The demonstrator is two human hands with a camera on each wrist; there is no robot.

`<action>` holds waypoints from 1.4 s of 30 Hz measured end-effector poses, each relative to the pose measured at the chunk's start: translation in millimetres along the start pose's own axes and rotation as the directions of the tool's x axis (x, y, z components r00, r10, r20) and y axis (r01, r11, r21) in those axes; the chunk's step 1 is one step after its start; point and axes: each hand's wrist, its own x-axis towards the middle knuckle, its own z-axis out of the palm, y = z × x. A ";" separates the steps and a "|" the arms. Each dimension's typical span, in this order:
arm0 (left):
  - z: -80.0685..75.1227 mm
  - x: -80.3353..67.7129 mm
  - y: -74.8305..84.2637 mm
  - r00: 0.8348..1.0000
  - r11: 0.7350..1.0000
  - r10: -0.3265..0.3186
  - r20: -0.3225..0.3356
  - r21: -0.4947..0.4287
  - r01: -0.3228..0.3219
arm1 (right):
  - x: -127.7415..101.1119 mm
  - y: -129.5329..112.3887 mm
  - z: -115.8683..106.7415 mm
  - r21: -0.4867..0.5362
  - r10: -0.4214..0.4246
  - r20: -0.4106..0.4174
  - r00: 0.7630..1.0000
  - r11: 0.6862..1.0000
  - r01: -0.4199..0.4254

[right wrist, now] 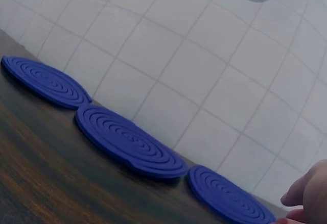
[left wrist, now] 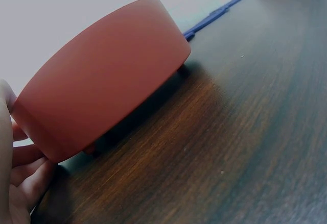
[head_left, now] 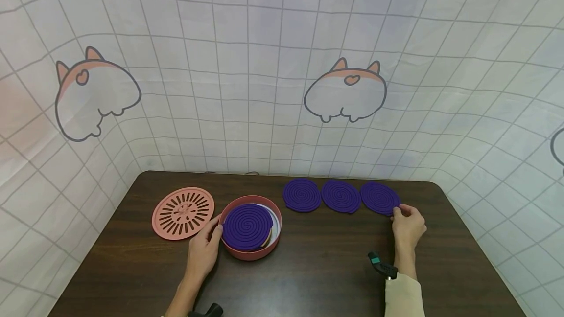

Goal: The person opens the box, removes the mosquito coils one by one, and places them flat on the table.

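Note:
A pink round container [head_left: 251, 253] [left wrist: 102, 96] stands on the dark wooden table [head_left: 317, 268] with a purple spiral coil [head_left: 247, 226] lying inside it. My left hand [head_left: 216, 227] grips its left wall, thumb at the rim and fingers [left wrist: 23, 170] against the side. Three more purple coils lie flat in a row near the far edge: left [head_left: 301, 194] [right wrist: 46, 78], middle [head_left: 340, 196] [right wrist: 130, 142] and right [head_left: 380, 198] [right wrist: 230, 198]. My right hand [head_left: 395, 212] pinches the near right edge of the right coil, and its fingertips [right wrist: 309, 193] show beside that coil.
A pink slotted lid [head_left: 182, 212] lies flat left of the container. A white gridded cloth with cartoon prints [head_left: 282, 87] hangs close behind and around the table. A black and teal wrist mount [head_left: 382, 265] sits on my right forearm.

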 end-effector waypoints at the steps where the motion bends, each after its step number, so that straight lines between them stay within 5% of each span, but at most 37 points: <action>1: 0.0 0.1 -0.2 1.000 1.000 0.001 -0.001 0.000 -0.001 | -0.2 -1.3 -0.5 0.001 -0.002 -0.006 1.000 1.000 0.002; 11: -0.1 0.5 -1.3 1.000 1.000 -0.006 -0.006 -0.006 0.006 | -1.9 -15.8 -5.3 0.036 -0.031 -0.069 0.997 0.999 0.033; 42: -0.6 1.7 0.7 1.000 1.000 0.002 -0.018 -0.017 -0.002 | -9.9 -54.8 -13.3 0.153 -0.124 -0.096 0.988 0.979 0.138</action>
